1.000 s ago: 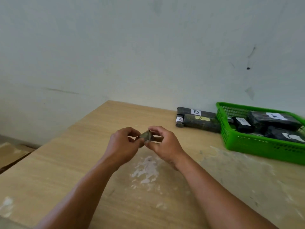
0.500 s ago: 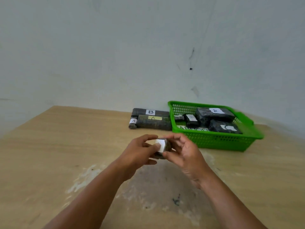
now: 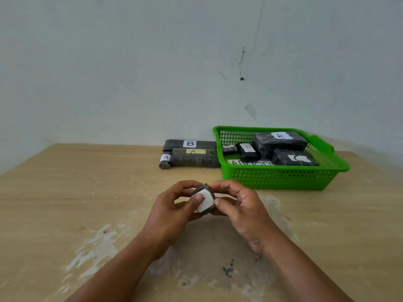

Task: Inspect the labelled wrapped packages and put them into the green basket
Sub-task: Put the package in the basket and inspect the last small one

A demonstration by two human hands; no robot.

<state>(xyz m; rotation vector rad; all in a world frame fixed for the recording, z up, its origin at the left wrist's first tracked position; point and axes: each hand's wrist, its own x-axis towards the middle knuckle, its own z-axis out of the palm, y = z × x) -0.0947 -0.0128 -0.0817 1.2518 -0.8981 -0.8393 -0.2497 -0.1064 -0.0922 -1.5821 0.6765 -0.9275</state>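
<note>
Both hands hold a small package (image 3: 206, 202) just above the table (image 3: 65, 203), at the middle of the view and apart from the basket (image 3: 281, 177). The left hand (image 3: 174, 211) grips it from the left, with the thumb tip on its white label and the other fingers (image 3: 183, 185) curled around its far side. The right hand (image 3: 242, 211) pinches its right edge between the thumb and curled fingers. The dark-wrapped package is tilted with one corner up. Its label faces the camera and bears a blue mark, partly under the thumb and unreadable. The green basket stands on the far right of the table, close to the wall (image 3: 130, 73). Inside it the A package (image 3: 280, 141) lies at the far side and the C package (image 3: 294, 159) lies nearer, on the right. A labelled package (image 3: 247, 150) lies left of those, with a tiny package (image 3: 229, 148) at the far left. A paper strip (image 3: 250, 163) with letters lies along the near wall. Just left of the basket, three more lie on the table. The long B package (image 3: 189, 144) is farthest, the yellow-label package (image 3: 194, 159) lies in front of it, and a small roll (image 3: 165, 161) marked A sits at their left end. Pale worn patches mark the table beneath the forearms.
</note>
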